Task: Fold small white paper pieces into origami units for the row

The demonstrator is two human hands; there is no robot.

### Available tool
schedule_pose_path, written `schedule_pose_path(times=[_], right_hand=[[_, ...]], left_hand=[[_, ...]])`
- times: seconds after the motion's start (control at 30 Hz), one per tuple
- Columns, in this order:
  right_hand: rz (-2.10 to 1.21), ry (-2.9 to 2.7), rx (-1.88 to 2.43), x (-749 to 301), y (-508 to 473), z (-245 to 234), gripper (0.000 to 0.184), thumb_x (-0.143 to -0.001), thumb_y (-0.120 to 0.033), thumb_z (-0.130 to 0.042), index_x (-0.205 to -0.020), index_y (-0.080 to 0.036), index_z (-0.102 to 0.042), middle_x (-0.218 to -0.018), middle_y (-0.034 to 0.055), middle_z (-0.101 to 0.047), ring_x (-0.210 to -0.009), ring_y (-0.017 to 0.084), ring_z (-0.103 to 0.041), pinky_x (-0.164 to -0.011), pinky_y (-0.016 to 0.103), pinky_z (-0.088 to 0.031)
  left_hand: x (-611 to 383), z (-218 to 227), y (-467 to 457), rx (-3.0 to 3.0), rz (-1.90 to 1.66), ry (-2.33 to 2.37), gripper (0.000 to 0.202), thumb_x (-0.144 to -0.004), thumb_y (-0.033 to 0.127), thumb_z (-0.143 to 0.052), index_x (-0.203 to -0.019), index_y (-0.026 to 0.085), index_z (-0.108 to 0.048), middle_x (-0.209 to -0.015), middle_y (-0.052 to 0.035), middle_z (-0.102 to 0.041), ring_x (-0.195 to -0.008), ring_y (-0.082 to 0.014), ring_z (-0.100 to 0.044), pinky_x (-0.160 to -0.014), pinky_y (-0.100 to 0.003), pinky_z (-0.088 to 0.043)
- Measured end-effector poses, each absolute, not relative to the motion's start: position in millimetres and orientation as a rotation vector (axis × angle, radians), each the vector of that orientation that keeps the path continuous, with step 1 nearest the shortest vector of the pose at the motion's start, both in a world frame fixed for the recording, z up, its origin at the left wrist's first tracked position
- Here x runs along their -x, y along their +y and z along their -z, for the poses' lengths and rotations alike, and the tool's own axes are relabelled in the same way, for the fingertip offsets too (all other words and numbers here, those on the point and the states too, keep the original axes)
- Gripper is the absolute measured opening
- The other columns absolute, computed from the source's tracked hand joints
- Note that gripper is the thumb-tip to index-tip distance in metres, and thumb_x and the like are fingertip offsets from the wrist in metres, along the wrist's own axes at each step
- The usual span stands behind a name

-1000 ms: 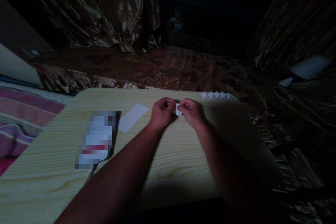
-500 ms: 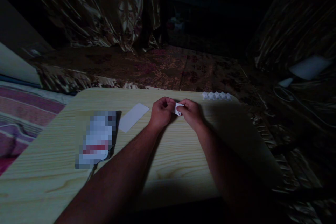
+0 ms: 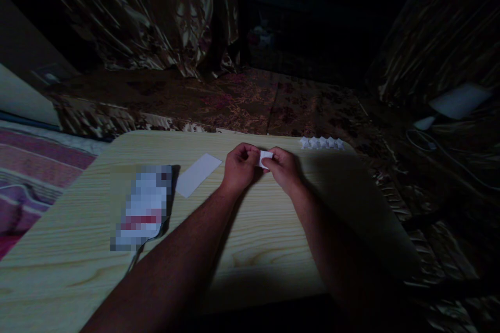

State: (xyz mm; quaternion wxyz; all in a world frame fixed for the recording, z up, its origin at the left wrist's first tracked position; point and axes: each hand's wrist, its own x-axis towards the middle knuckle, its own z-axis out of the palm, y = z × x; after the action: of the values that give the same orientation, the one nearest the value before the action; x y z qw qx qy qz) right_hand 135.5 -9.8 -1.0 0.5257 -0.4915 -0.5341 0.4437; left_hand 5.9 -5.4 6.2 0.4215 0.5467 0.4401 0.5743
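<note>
A small folded piece of white paper (image 3: 266,158) is pinched between my two hands over the far half of the table. My left hand (image 3: 240,166) grips its left edge with curled fingers. On the other side my right hand (image 3: 284,167) holds it, the thumb lying across the front. Left of my hands, a flat white paper strip (image 3: 199,175) lies slanted on the wood. Several small white folded paper stars (image 3: 322,143) stand in a row by the far right edge.
The pale wooden table (image 3: 269,239) has rounded far corners. A blurred-out device (image 3: 144,203) with a cable sits on its left part. Striped bedding (image 3: 35,166) is at the left, patterned curtains (image 3: 187,15) hang behind, and a white lamp-like object (image 3: 461,100) stands at the right.
The folded paper has turned slightly between my fingers and now shows a flatter, squarer face; the dark fold line seen before is gone. Both hands stay in nearly the same place.
</note>
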Motion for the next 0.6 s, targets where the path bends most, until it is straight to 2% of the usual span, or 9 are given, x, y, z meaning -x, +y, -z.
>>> schedule_pose_path(times=[0.37, 0.6], right_hand=[[-1.103, -1.261, 1.172, -134.9, -11.9, -3.2, 0.012, -0.064, -0.021, -0.057, -0.075, -0.017, -0.058, -0.062, -0.0032, -0.060, -0.056, 0.011, -0.055, -0.050, 0.021, -0.041], [-1.036, -1.261, 1.188, -135.0, -12.8, -5.3, 0.008, -0.064, -0.020, -0.057, -0.072, -0.017, -0.058, -0.056, -0.0047, -0.056, -0.052, 0.010, -0.052, -0.049, 0.021, -0.037]], left_hand=[[-6.5, -6.1, -5.1, -1.326, -1.444, 1.081, 0.013, -0.075, 0.029, -0.061, -0.077, 0.016, -0.060, -0.068, 0.0008, -0.058, -0.059, -0.0098, -0.049, -0.057, -0.021, -0.039], [-6.2, -7.1, -5.7, -1.318, -1.421, 1.069, 0.012, -0.076, 0.028, -0.061, -0.077, 0.016, -0.060, -0.067, 0.0013, -0.057, -0.057, -0.0091, -0.047, -0.056, -0.021, -0.039]])
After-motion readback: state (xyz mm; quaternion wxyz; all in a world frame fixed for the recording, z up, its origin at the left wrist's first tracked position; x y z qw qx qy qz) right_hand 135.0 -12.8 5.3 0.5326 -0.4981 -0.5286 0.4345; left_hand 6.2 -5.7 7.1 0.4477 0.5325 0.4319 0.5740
